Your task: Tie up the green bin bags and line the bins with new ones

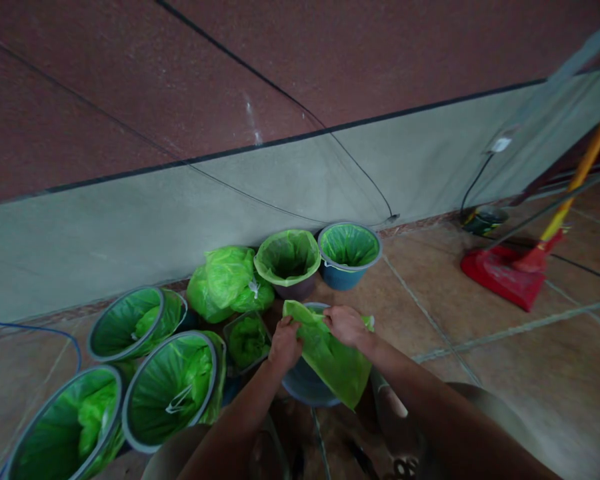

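Two hands (286, 343) (347, 325) grip one green bag (333, 355) above one bucket (301, 385).

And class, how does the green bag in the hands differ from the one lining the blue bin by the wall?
The held bag hangs mostly flat; the liner in the blue bin is spread open. The left hand and right hand grip the held bag; neither touches the liner. Both are green.
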Action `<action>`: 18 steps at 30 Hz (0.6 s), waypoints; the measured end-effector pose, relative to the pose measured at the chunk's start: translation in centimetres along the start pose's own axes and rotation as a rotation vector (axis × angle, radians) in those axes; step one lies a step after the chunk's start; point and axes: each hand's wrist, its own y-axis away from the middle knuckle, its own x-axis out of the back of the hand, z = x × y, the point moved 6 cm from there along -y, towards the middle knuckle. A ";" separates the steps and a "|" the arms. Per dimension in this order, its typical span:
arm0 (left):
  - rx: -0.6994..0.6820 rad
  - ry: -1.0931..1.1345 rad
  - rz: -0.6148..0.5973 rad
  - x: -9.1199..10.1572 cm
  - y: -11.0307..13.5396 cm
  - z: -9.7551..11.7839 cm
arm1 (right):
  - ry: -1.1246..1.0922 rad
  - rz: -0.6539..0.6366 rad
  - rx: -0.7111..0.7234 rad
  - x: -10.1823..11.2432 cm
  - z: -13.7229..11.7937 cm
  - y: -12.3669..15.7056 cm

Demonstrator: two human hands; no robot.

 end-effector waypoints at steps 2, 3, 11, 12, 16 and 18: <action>-0.004 0.047 0.010 -0.4 -0.1 -0.3 | -0.001 -0.006 -0.005 -0.1 0.1 0.0; -0.010 0.065 0.011 -0.5 -0.1 -0.4 | -0.001 -0.008 -0.008 -0.2 0.1 -0.1; -0.049 0.075 -0.047 -0.8 0.3 -0.3 | 0.022 0.033 0.005 -0.4 0.5 -0.1; -0.054 0.068 -0.051 -0.8 0.3 -0.3 | 0.024 0.036 0.006 -0.4 0.5 -0.1; -0.085 0.027 -0.094 -0.5 0.5 0.0 | 0.010 0.041 0.009 -0.3 0.5 -0.3; -0.092 0.001 -0.113 -0.4 0.6 0.2 | 0.003 0.039 0.014 -0.2 0.5 -0.4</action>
